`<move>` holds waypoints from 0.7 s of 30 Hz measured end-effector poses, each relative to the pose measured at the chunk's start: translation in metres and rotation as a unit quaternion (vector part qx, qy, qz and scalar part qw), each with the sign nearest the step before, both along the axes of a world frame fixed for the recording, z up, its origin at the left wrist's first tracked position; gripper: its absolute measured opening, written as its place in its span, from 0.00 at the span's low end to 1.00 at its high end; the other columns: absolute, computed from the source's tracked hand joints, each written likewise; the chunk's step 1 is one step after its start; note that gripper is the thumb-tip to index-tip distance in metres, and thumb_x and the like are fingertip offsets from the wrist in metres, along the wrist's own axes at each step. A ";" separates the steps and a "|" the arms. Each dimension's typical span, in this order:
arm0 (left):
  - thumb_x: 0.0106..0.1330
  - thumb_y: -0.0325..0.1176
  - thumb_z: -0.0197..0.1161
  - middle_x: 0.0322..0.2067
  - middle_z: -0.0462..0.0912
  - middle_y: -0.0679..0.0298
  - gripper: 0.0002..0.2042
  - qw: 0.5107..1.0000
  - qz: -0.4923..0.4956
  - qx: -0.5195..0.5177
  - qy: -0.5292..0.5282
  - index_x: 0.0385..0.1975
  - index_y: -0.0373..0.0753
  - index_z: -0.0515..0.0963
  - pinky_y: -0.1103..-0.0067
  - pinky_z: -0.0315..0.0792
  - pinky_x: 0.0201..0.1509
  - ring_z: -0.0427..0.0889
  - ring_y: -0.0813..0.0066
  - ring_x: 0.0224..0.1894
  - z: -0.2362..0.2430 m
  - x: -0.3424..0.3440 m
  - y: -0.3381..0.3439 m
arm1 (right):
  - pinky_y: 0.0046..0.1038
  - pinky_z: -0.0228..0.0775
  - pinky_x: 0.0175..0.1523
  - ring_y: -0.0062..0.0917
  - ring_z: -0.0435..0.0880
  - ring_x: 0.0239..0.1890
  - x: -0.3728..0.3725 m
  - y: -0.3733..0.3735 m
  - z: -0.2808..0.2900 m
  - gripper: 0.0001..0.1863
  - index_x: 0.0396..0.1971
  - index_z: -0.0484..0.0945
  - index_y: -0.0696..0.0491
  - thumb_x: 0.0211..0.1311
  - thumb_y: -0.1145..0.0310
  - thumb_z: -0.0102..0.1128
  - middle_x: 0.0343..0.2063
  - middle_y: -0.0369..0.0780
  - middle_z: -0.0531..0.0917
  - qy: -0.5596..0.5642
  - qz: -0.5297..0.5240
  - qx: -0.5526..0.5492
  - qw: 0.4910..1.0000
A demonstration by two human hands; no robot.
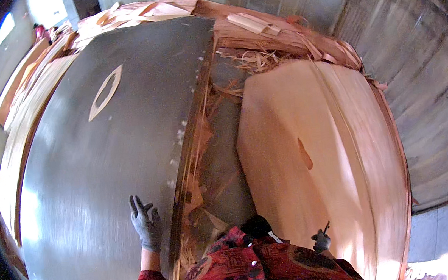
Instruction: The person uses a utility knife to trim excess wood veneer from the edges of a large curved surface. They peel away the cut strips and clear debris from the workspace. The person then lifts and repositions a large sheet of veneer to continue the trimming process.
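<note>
My left hand (146,224), in a grey glove, is above or on the smooth grey metal tabletop (105,164). Its fingers are spread and hold nothing. Farther up the same surface lies a pale, lens-shaped ring of wood veneer (105,94). In my grey-gloved right hand (320,240) is a slim dark tool (327,227), too small to tell its kind. That hand is over the near part of a large stack of veneer sheets (287,110). The top sheet is light brown with a dark, narrow slit-like mark (305,154) near its middle.
Between tabletop and stack runs a gap with veneer scraps (197,148). Curled shavings (259,60) lie at the stack's far end, beside a long pile of reddish veneer (278,37). More veneer sheets (35,128) lie along the left. A grey, streaked surface (431,116) stretches at the right.
</note>
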State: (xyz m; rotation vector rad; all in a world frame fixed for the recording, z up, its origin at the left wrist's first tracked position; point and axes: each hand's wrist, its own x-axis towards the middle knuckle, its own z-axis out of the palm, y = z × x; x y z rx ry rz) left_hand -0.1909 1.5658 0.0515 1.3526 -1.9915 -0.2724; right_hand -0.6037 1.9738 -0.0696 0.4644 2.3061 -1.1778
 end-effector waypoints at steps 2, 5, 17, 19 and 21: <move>0.52 0.23 0.55 0.55 0.63 0.46 0.33 0.997 -0.043 -0.057 -0.022 0.60 0.32 0.51 0.65 0.63 0.50 0.70 0.50 0.48 0.005 -0.046 -0.056 | 0.27 0.53 0.10 0.23 0.61 0.05 -0.009 -0.005 -0.013 0.23 0.15 0.74 0.57 0.57 0.51 0.53 0.09 0.39 0.73 -0.003 -0.059 0.003 0.998; 0.51 0.23 0.56 0.58 0.56 0.42 0.34 0.997 -0.055 -0.036 -0.050 0.60 0.31 0.50 0.66 0.63 0.52 0.66 0.47 0.53 -0.002 -0.109 -0.127 | 0.26 0.49 0.08 0.23 0.59 0.03 -0.042 -0.025 -0.030 0.23 0.15 0.72 0.57 0.57 0.52 0.53 0.09 0.39 0.73 -0.026 -0.094 0.062 0.993; 0.54 0.23 0.55 0.39 0.76 0.45 0.36 0.994 0.044 0.086 -0.041 0.62 0.33 0.43 0.71 0.67 0.48 0.75 0.54 0.44 -0.010 -0.227 -0.264 | 0.26 0.55 0.14 0.21 0.65 0.09 -0.314 -0.360 -0.037 0.19 0.16 0.74 0.55 0.53 0.54 0.58 0.12 0.36 0.73 0.032 0.055 -0.084 0.994; 0.55 0.22 0.55 0.42 0.74 0.45 0.36 0.995 0.062 0.043 -0.063 0.62 0.33 0.43 0.70 0.67 0.49 0.76 0.58 0.43 -0.014 -0.247 -0.304 | 0.25 0.55 0.14 0.20 0.65 0.09 -0.357 -0.431 -0.034 0.18 0.17 0.75 0.54 0.55 0.54 0.57 0.12 0.35 0.73 0.066 0.097 -0.088 0.989; 0.54 0.21 0.54 0.47 0.71 0.44 0.36 0.992 0.055 -0.047 -0.107 0.62 0.33 0.43 0.71 0.67 0.49 0.77 0.60 0.40 -0.020 -0.275 -0.348 | 0.24 0.56 0.15 0.19 0.65 0.09 -0.396 -0.500 -0.032 0.19 0.18 0.76 0.55 0.55 0.53 0.56 0.11 0.35 0.73 0.073 0.115 -0.106 0.985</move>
